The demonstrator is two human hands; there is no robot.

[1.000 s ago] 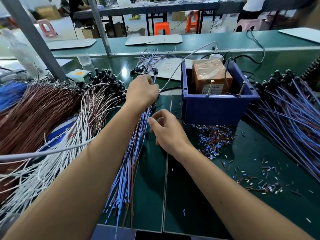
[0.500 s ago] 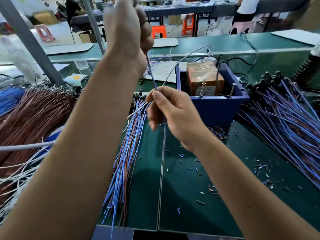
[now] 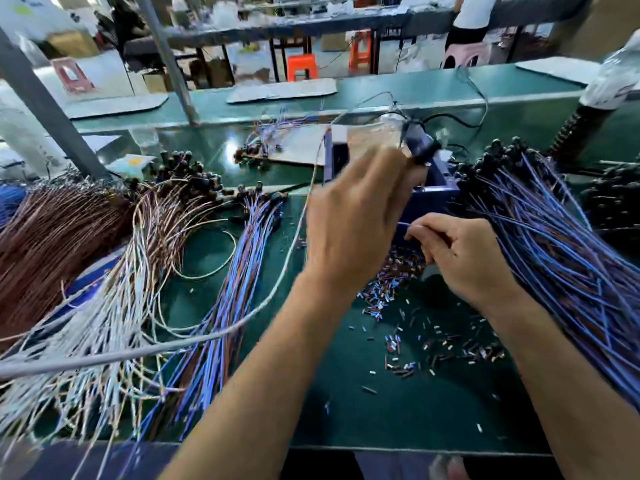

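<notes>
1. Left of the frame: brown wires point(image 3: 52, 244) and white wires point(image 3: 114, 327) fan over the worktop point(image 3: 346, 410), with a grey cable point(image 3: 173, 345) crossing them. A sweeping forearm could snag that cable and drag the piles.
2. Centre left: a blue-brown bundle point(image 3: 228, 299) lies just beside the left forearm. Loose strands might catch and mix with the white ones.
3. Centre: the left hand point(image 3: 356, 220), raised and blurred, looks curled round the black plug point(image 3: 420, 150) of a single wire. A fast pull could slip the plug from the fingers.
4. Right of centre: the right hand point(image 3: 464, 254) pinches the wire point(image 3: 401, 224) low in front of the blue box point(image 3: 440, 192). The wire runs between both hands, mostly hidden. Fed crooked, its end may miss the box or bend. Offcuts point(image 3: 391, 285) lie below and could roll under the wrist.
5. Right: a blue bundle point(image 3: 561, 265) lies beside the right wrist, so the wire could tangle there.
</notes>
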